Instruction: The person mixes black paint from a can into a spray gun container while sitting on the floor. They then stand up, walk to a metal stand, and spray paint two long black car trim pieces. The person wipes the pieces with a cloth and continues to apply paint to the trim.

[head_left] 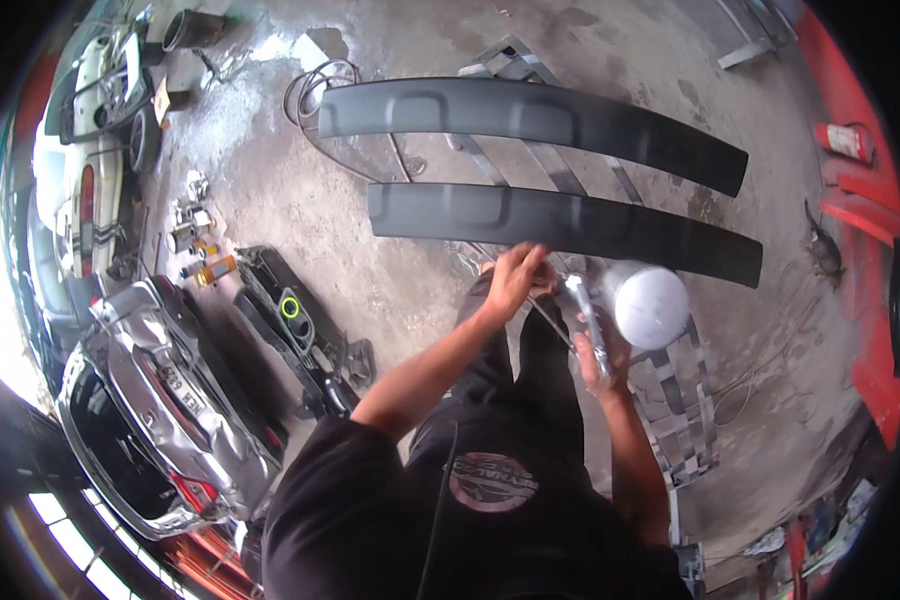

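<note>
Glinting — silver spray gun point(591, 328) with round white cup point(653, 306)

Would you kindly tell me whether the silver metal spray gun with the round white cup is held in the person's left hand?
No, the right hand is wrapped around the silver metal spray gun.

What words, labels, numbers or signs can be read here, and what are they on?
Lettering located, not copied:
Black cloth shirt: round red-and-white print with lettering.
Silver metal car: rectangular pale plate with dark characters.
Red cylinder, right: pale marking, too small to read.
Small amber containers, left floor: too small to read.
Silver metal spray gun with round white cup: none readable.
</note>
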`<state>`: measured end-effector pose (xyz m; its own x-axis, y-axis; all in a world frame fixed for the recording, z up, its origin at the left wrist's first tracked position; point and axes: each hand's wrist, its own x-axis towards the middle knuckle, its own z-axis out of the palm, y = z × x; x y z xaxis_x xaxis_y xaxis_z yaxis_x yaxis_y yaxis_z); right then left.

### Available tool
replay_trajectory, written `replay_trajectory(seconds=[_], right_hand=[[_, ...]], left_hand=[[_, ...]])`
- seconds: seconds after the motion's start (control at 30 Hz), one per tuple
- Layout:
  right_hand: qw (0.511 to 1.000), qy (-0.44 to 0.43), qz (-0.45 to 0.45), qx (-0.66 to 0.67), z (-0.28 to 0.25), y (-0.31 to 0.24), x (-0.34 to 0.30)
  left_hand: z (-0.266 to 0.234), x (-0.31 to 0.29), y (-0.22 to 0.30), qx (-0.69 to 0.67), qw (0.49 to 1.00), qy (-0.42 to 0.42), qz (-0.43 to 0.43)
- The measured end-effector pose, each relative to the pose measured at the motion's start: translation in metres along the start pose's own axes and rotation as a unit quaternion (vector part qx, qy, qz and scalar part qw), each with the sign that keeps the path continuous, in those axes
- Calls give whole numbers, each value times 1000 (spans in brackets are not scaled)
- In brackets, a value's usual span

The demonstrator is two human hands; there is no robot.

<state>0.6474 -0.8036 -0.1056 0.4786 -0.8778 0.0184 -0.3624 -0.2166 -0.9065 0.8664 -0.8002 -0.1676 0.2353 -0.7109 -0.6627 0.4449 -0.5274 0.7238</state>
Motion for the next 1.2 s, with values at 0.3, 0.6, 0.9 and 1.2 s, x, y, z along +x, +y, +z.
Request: replay_trajectory(seconds=[0.3,0.6,0.9,1.2], right_hand=[[980,-188,-59,34,66,-50,35],[971,-215,-85,57,145,-120,50],[968,-224,-104,39,200,-174,60],[975,-211,-6,66,214,-210,68]], left_hand=[[-55,-131,-52,-52,996,18,-72],[-111,-163,-40,-189,980,-58,-29],[-174,-173,-39,-243,968,-58,21],[-195,-171,-18,-294,949,-108,43]])
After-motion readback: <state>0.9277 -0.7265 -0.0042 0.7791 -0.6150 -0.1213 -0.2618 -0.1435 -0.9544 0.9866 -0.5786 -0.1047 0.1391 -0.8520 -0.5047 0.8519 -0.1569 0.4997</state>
